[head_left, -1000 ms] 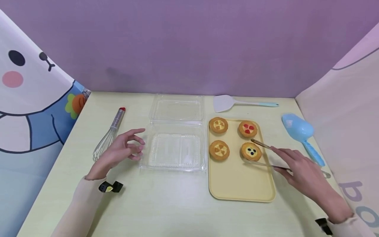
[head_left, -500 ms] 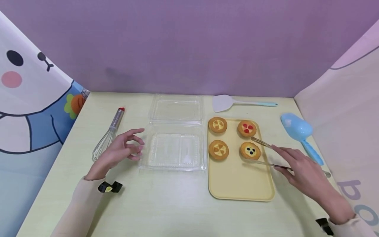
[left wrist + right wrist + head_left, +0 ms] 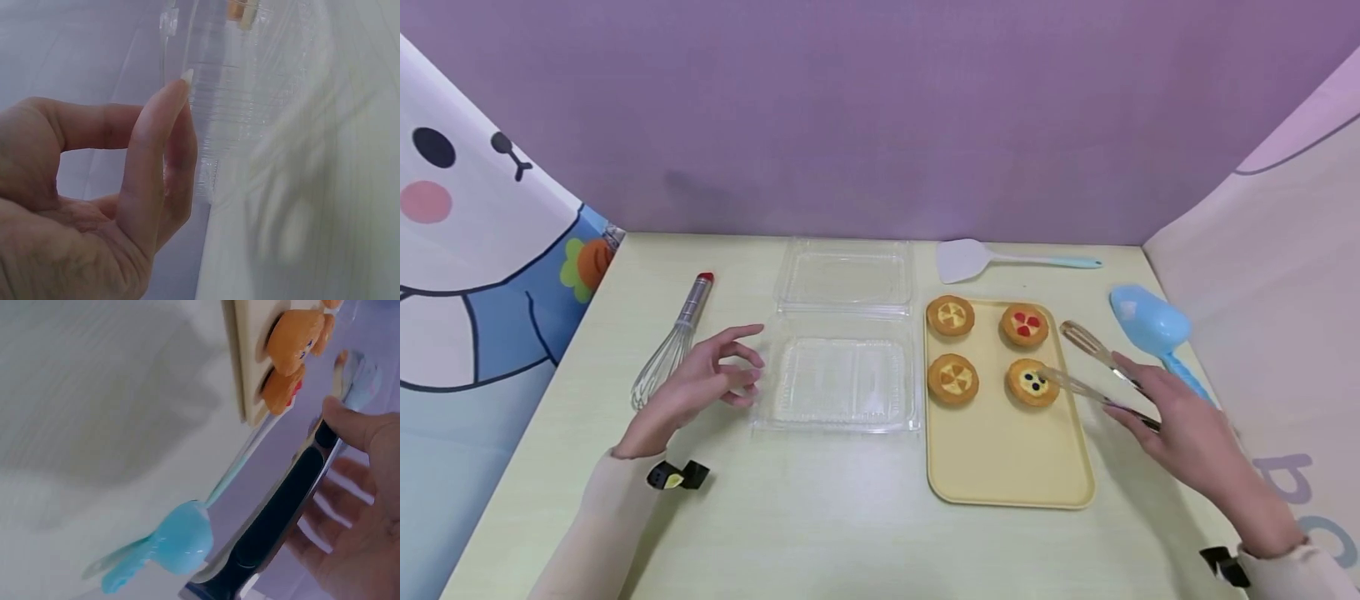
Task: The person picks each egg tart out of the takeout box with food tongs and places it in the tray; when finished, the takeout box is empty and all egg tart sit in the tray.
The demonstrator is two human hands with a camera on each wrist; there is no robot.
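Tongs with dark grips are held between the thumb and fingers of my right hand. Their arms stand apart, the lower tip overlapping the egg tart with dark berries in the head view; contact cannot be told. That tart sits on a yellow tray. Behind it lies a tart with red pieces, and two tarts with yellow wedges line the left side. My left hand has loosely bent fingers beside the left edge of a lidded clear plastic box; the lid is folded back.
A whisk lies left of the left hand. Behind the tray is a white spatula with a pale blue handle. A blue scoop lies at the right, close to the right hand. A purple wall rises behind the table.
The tongs have pulled back from around the berry tart, moving right with my right hand, and their upper arm now points past the tray's edge. Tarts and left hand stay put.
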